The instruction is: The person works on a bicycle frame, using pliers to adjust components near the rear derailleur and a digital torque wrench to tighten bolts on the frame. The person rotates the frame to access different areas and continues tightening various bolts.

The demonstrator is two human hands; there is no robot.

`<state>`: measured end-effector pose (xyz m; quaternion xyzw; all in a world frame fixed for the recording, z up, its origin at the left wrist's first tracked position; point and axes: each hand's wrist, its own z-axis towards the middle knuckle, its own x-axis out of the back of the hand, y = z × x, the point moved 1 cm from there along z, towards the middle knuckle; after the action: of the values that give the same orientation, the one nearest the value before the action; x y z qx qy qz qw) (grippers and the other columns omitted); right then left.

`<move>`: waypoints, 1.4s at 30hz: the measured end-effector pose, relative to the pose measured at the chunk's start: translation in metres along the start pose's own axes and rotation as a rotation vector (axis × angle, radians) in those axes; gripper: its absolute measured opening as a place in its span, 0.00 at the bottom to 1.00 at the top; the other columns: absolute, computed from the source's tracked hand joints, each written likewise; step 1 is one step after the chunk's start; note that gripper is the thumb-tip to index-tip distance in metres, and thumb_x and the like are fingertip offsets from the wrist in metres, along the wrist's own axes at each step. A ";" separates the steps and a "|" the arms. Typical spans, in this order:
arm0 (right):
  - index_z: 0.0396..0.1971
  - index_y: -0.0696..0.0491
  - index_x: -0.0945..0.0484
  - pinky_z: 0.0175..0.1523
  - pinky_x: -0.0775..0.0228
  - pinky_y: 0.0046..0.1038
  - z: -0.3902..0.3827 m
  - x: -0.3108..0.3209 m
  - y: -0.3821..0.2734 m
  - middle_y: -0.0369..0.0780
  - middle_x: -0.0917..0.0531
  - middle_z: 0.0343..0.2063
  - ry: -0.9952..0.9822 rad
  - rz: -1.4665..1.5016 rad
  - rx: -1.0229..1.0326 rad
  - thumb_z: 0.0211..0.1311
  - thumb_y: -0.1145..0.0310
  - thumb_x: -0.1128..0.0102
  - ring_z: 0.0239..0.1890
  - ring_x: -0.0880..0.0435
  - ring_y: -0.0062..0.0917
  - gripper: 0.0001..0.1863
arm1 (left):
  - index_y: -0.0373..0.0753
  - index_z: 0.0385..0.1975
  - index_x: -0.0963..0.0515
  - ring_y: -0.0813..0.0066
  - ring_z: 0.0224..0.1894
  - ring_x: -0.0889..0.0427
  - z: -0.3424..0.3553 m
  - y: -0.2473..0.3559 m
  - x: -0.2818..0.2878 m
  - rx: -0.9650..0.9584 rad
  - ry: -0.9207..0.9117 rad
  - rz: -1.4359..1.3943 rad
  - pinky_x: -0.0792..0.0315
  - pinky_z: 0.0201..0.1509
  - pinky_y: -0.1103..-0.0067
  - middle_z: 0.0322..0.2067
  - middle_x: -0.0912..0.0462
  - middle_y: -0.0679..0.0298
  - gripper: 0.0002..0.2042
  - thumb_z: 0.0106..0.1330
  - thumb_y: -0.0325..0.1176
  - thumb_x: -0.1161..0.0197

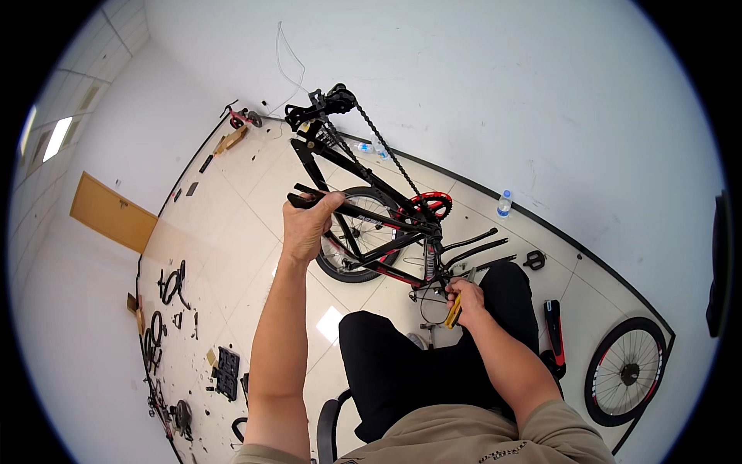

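Hands [309,224] grip frame [363,213], pliers [454,309].

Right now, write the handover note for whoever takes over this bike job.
Left hand: gripping a tube of the black bike frame, holding it up.
Right hand: holding yellow-handled pliers at the cables by the fork end.
Done: one wheel is off; the loose wheel lies on the floor at right, chain hangs free.
Left: one small wheel is on the frame; a pedal lies loose.
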<state>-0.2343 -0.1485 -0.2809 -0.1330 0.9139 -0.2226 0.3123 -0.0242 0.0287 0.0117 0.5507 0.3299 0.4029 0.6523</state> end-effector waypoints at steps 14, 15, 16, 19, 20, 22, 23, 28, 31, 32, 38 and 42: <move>0.40 0.53 0.25 0.24 0.34 0.26 0.002 0.003 0.005 0.39 0.21 0.28 0.050 -0.132 -0.004 0.57 0.75 0.47 0.23 0.27 0.22 0.10 | 0.32 0.29 0.22 0.83 0.27 0.27 -0.006 -0.003 -0.033 -0.191 0.496 0.265 0.31 0.33 0.83 0.24 0.21 0.68 0.14 0.52 0.35 0.26; 0.40 0.53 0.25 0.24 0.34 0.26 0.001 0.002 0.006 0.39 0.21 0.28 0.058 -0.133 -0.004 0.57 0.75 0.47 0.23 0.27 0.22 0.10 | 0.31 0.31 0.22 0.82 0.27 0.26 -0.005 -0.003 -0.034 -0.204 0.497 0.246 0.30 0.34 0.83 0.25 0.21 0.68 0.15 0.53 0.35 0.27; 0.40 0.53 0.25 0.24 0.34 0.26 0.000 0.003 0.006 0.39 0.21 0.28 0.065 -0.135 -0.004 0.57 0.75 0.47 0.23 0.27 0.22 0.10 | 0.31 0.33 0.22 0.82 0.28 0.26 -0.005 -0.005 -0.034 -0.216 0.499 0.226 0.29 0.36 0.84 0.26 0.20 0.67 0.15 0.53 0.34 0.27; 0.40 0.53 0.25 0.24 0.34 0.27 0.002 -0.001 0.007 0.39 0.21 0.28 0.071 -0.130 -0.012 0.56 0.75 0.47 0.23 0.27 0.22 0.10 | 0.31 0.36 0.22 0.82 0.28 0.25 -0.005 -0.006 -0.030 -0.226 0.442 0.175 0.28 0.37 0.83 0.26 0.20 0.67 0.17 0.53 0.35 0.26; 0.40 0.53 0.25 0.24 0.34 0.27 0.004 0.002 0.007 0.40 0.21 0.28 0.060 -0.111 -0.019 0.56 0.76 0.48 0.23 0.27 0.22 0.11 | 0.31 0.35 0.21 0.82 0.29 0.24 -0.004 -0.011 -0.027 -0.218 0.412 0.208 0.28 0.37 0.83 0.26 0.20 0.67 0.17 0.52 0.35 0.25; 0.39 0.53 0.25 0.24 0.33 0.27 0.005 0.001 0.009 0.40 0.21 0.28 0.036 -0.108 -0.012 0.56 0.76 0.48 0.23 0.27 0.23 0.11 | 0.31 0.33 0.21 0.82 0.29 0.24 -0.005 -0.007 -0.025 -0.177 0.380 0.243 0.28 0.36 0.83 0.26 0.20 0.68 0.17 0.52 0.36 0.24; 0.40 0.53 0.26 0.24 0.33 0.27 0.008 -0.003 0.010 0.40 0.21 0.28 0.039 -0.103 -0.018 0.56 0.76 0.48 0.23 0.27 0.23 0.11 | 0.32 0.31 0.20 0.82 0.28 0.25 -0.003 -0.007 -0.023 -0.171 0.381 0.229 0.29 0.36 0.83 0.25 0.20 0.68 0.17 0.51 0.37 0.23; 0.41 0.54 0.27 0.24 0.33 0.27 0.003 0.000 0.005 0.41 0.21 0.30 0.089 -0.087 -0.012 0.55 0.78 0.49 0.23 0.27 0.23 0.12 | 0.34 0.26 0.21 0.83 0.25 0.26 -0.006 -0.006 -0.027 -0.170 0.380 0.249 0.30 0.32 0.83 0.22 0.20 0.69 0.15 0.52 0.36 0.22; 0.46 0.56 0.28 0.27 0.32 0.28 -0.001 -0.007 -0.007 0.42 0.20 0.33 0.009 0.023 0.068 0.55 0.80 0.51 0.24 0.26 0.23 0.16 | 0.36 0.22 0.22 0.83 0.23 0.26 -0.006 -0.023 -0.019 -0.168 0.386 0.255 0.31 0.29 0.83 0.21 0.20 0.69 0.15 0.54 0.37 0.22; 0.48 0.56 0.28 0.27 0.31 0.28 -0.008 -0.015 -0.019 0.43 0.20 0.34 0.027 0.037 0.112 0.55 0.81 0.52 0.25 0.26 0.24 0.18 | 0.35 0.23 0.21 0.84 0.24 0.26 -0.006 -0.027 -0.018 -0.106 0.388 0.227 0.31 0.29 0.83 0.22 0.20 0.70 0.14 0.55 0.36 0.22; 0.54 0.55 0.37 0.35 0.30 0.27 -0.010 -0.015 -0.085 0.44 0.25 0.48 -0.001 0.349 0.334 0.52 0.86 0.56 0.38 0.23 0.29 0.26 | 0.36 0.25 0.22 0.86 0.22 0.29 -0.004 -0.027 -0.020 -0.130 0.390 0.104 0.36 0.26 0.86 0.21 0.23 0.72 0.13 0.56 0.35 0.23; 0.53 0.58 0.37 0.35 0.31 0.25 0.009 0.005 -0.113 0.44 0.28 0.52 -0.104 0.482 0.347 0.51 0.87 0.58 0.38 0.22 0.28 0.26 | 0.37 0.25 0.24 0.87 0.20 0.30 -0.001 -0.027 -0.019 -0.159 0.388 0.132 0.38 0.24 0.86 0.19 0.25 0.73 0.14 0.56 0.36 0.22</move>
<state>-0.2207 -0.2515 -0.2345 0.1317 0.8502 -0.2879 0.4206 -0.0298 0.0104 -0.0157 0.4301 0.3799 0.5680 0.5900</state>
